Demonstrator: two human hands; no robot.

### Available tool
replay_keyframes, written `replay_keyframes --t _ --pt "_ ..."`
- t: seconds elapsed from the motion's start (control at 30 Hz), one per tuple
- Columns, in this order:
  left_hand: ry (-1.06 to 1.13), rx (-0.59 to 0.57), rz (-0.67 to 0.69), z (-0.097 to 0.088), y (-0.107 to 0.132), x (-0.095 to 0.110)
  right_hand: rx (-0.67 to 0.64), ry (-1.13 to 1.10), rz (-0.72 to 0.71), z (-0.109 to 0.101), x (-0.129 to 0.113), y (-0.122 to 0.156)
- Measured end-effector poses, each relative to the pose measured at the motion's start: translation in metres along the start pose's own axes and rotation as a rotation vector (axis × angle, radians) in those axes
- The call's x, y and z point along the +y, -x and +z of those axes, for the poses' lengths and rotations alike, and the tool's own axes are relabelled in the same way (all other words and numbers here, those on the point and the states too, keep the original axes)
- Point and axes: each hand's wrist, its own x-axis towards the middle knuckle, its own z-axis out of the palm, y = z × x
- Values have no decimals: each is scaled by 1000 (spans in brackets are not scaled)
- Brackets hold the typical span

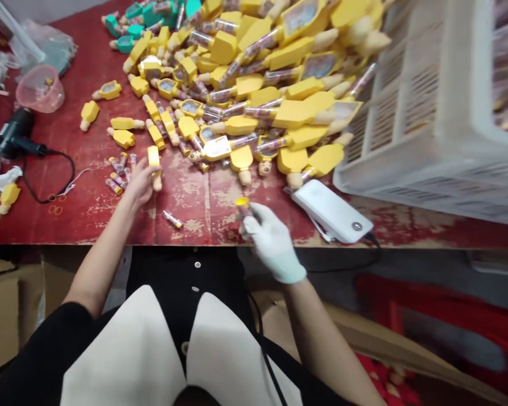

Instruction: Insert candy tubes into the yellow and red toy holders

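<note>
Left hand is bare, fingers bent and pinching a yellow plastic piece with a tan rounded end, held roughly upright just above the table. Right hand wears a white glove, fingers pressed together, pinching a small tube with a yellow cap. Only the cap end sticks out past the fingertips; the rest is mostly hidden by the glove.

Both hands are over the near edge of a worn red table. A single loose tube lies between the hands. A small group of loose tubes sits just left of the left hand. Past the hands is a big heap of yellow pieces, many with tubes attached, some with picture panels. Right of the right hand is a white box-shaped device with a black cord, against the heap's edge. Further right is a white plastic crate with more pieces inside. At far left are a black hair dryer and a pink plastic cup. Teal pieces lie at the heap's far end.
</note>
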Motion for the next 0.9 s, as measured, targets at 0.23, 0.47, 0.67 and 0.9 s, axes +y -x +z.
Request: replay_keyframes --t 0.23,0.47,0.67,0.9 --pt "-110 -300 -228 13 135 -52 -106 276 -258 16 -5 1" --pt "-160 -445 -252 19 169 -69 -293 545 -415 -11 -16 17" --pt "-146 -675 -263 9 172 -72 -427 803 -582 -26 -23 30" --pt "-364 -944 -336 -1 176 -64 -550 1009 -784 -22 -43 57"
